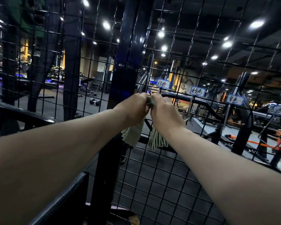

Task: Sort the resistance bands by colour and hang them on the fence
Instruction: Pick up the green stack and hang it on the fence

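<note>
Both my hands are raised to the black wire-mesh fence (169, 168), just below the first of several handwritten label cards (163, 83). My left hand (133, 108) and my right hand (164, 111) each grip the top of a bunch of pale green resistance bands (150, 101) between them. One part of the bunch hangs below my left wrist as a flat fold (132, 134). The other part hangs below my right wrist as several loops (157, 140). The hook under the card is hidden by my hands.
More label cards (198, 91) (234, 99) (277, 110) sit further right on the fence, each with a bare hook below. A thick black post (128, 62) stands left of my hands. A black rail (68, 189) runs at the lower left. Gym machines and a dumbbell (95, 101) lie beyond the mesh.
</note>
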`<action>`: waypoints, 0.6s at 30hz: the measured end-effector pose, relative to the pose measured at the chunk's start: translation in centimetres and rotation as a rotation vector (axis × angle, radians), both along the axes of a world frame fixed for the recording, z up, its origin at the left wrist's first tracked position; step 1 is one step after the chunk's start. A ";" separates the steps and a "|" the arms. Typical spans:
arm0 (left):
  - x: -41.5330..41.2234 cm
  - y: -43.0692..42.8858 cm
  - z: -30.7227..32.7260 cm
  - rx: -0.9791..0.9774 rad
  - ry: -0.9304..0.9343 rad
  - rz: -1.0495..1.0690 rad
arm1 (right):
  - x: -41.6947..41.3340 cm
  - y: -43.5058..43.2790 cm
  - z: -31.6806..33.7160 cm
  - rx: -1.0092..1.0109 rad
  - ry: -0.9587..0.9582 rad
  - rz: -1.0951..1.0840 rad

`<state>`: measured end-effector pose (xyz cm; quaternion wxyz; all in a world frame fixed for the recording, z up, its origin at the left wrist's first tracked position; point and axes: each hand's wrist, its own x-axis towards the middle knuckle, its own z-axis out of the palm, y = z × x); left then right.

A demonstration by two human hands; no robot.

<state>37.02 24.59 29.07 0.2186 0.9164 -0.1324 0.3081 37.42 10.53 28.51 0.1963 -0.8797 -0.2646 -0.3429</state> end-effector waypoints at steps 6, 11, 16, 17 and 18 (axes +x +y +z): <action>-0.2 -0.8 -2.1 -0.140 0.036 0.015 | 0.2 0.1 -1.0 -0.032 0.078 -0.019; -0.3 -1.2 -2.4 -0.283 0.064 -0.004 | 0.3 -0.2 -0.7 0.041 0.093 0.061; -0.5 -1.1 -2.4 -0.288 0.097 -0.021 | 0.4 -0.7 -1.0 0.126 0.097 0.066; -0.4 -1.0 -2.5 -0.283 0.095 -0.019 | 0.4 -0.7 -1.1 0.140 0.103 0.050; -0.2 -1.0 -2.7 -0.264 0.100 -0.015 | 0.4 -0.5 -1.3 0.153 0.110 0.038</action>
